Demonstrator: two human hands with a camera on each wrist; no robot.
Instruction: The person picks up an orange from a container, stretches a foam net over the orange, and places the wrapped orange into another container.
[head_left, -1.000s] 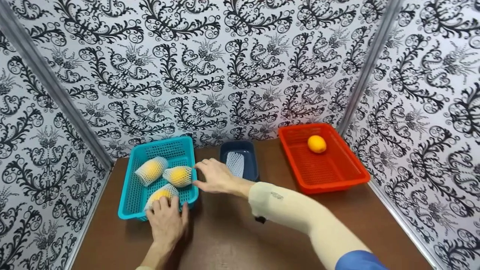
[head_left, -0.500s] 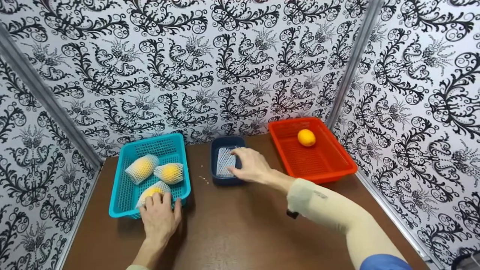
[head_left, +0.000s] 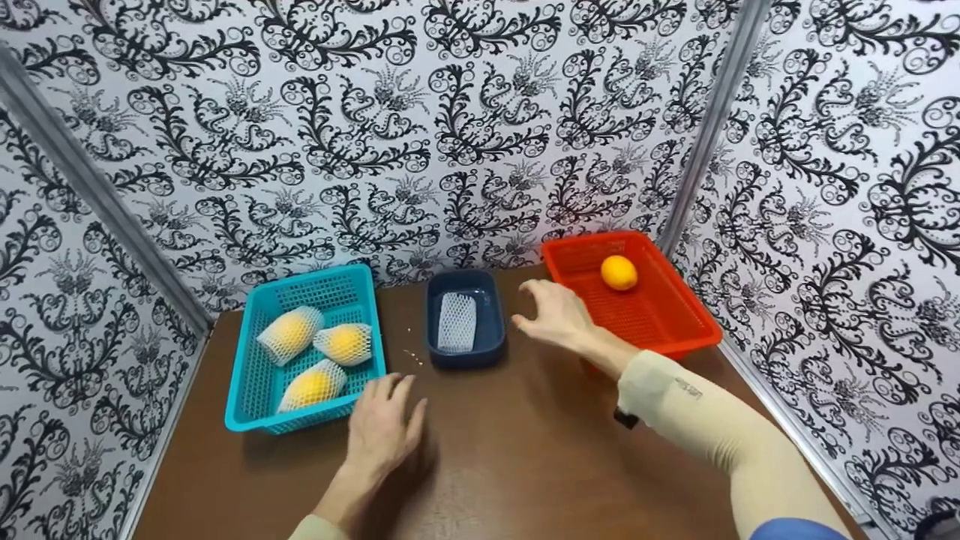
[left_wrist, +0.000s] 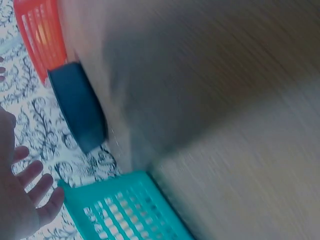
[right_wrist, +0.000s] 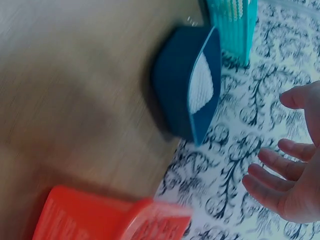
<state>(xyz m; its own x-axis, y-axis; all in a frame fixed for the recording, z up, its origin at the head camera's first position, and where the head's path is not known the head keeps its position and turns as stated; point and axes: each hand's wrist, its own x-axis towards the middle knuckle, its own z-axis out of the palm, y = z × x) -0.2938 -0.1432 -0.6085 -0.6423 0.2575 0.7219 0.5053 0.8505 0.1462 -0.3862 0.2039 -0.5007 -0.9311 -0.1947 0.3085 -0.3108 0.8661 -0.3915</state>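
Note:
My left hand (head_left: 382, 421) hovers at the front right corner of the teal basket (head_left: 234, 375), fingers relaxed and holding nothing. Inside that basket lie three yellow fruits, each in a white foam net: one at the back left (head_left: 289, 335), another at the right (head_left: 346, 343), the third at the front (head_left: 312, 385). My right hand (head_left: 556, 315) is in the air by the left rim of the red basket (head_left: 660, 319), its fingers loosely bent and nothing in them. A bare yellow fruit (head_left: 619, 272) rests toward the back of the red basket.
Between the baskets stands a dark blue tub (head_left: 491, 330) with a flat white foam net (head_left: 457, 322) in it. Small crumbs (head_left: 414, 357) lie on the brown table (head_left: 480, 465) beside the tub. Patterned walls (head_left: 480, 135) enclose the back and both sides.
My right hand has gone from the teal basket, past over the blue tub, to the red basket's left side. My left hand has let go of the front netted fruit and moved right.

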